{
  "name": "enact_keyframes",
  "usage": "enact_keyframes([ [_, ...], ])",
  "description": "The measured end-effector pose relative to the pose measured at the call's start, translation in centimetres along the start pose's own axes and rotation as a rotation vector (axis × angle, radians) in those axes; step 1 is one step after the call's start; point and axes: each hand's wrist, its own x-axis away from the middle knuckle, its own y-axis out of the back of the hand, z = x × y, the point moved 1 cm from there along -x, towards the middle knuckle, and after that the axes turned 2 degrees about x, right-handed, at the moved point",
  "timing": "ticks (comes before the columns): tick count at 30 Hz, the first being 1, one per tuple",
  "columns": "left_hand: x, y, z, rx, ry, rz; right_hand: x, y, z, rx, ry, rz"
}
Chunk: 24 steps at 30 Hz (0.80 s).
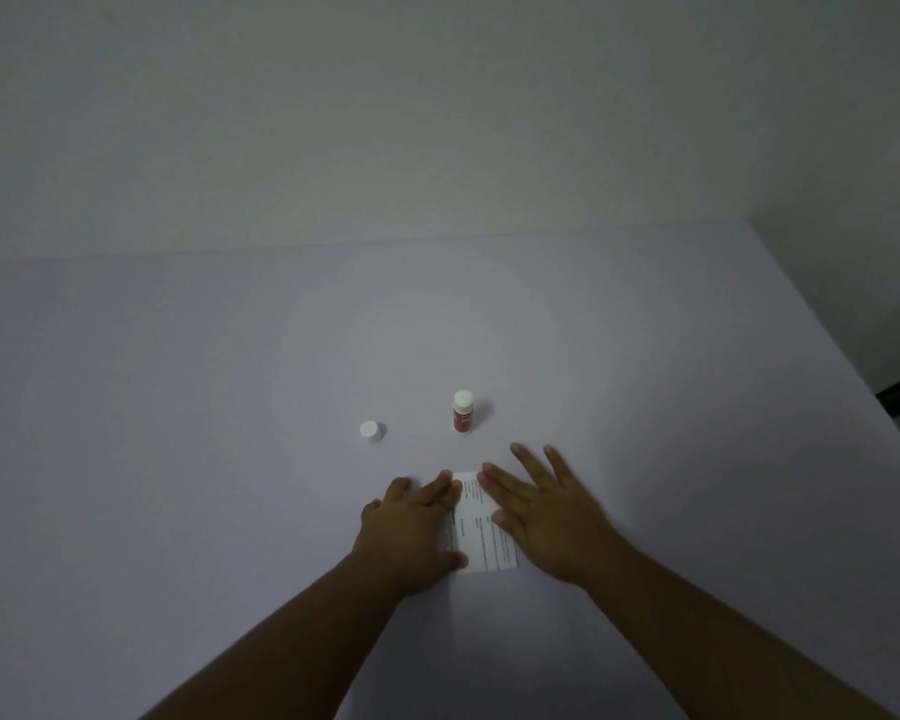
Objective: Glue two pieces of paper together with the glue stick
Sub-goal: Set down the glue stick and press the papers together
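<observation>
A white paper (481,532) with printed lines lies flat on the pale table (230,407). My left hand (411,527) rests flat over its left edge, fingers spread. My right hand (546,517) lies palm down over its right edge, fingers apart. Whether a second sheet lies under the first I cannot tell. Beyond the hands a red glue stick (462,413) stands upright without its cap. Its white cap (371,431) sits apart to the left.
The table's far edge meets a plain wall (437,122). The table's right edge (848,345) runs diagonally, with dark floor beyond it.
</observation>
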Motion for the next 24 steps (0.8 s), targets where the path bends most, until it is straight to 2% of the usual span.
enact_keyframes([
  [2, 0.0, 0.0, 0.1, 0.003, -0.002, -0.001, 0.1, -0.1, 0.3, -0.015, -0.001, 0.000],
  [6, -0.2, -0.1, 0.3, -0.005, 0.011, 0.005, 5.5, -1.8, 2.0, -0.016, 0.198, -0.013],
  [8, -0.3, -0.2, 0.2, -0.010, 0.016, 0.007, 6.3, -2.2, 1.4, 0.012, 0.223, 0.033],
  [13, -0.1, -0.2, 0.1, -0.008, 0.010, 0.000, 0.4, 0.1, 0.1, -0.007, -0.005, 0.005],
  [16, 0.0, 0.1, 0.2, -0.005, 0.002, -0.004, 0.9, 0.0, 1.8, 0.014, 0.025, 0.010],
  [20, 0.0, 0.2, 0.0, -0.017, -0.001, -0.002, 5.6, -1.9, 3.1, -0.025, 0.197, -0.011],
  [24, 0.0, 0.2, -0.2, -0.013, 0.005, 0.016, 2.9, -1.1, 0.7, -0.039, 0.029, 0.002],
])
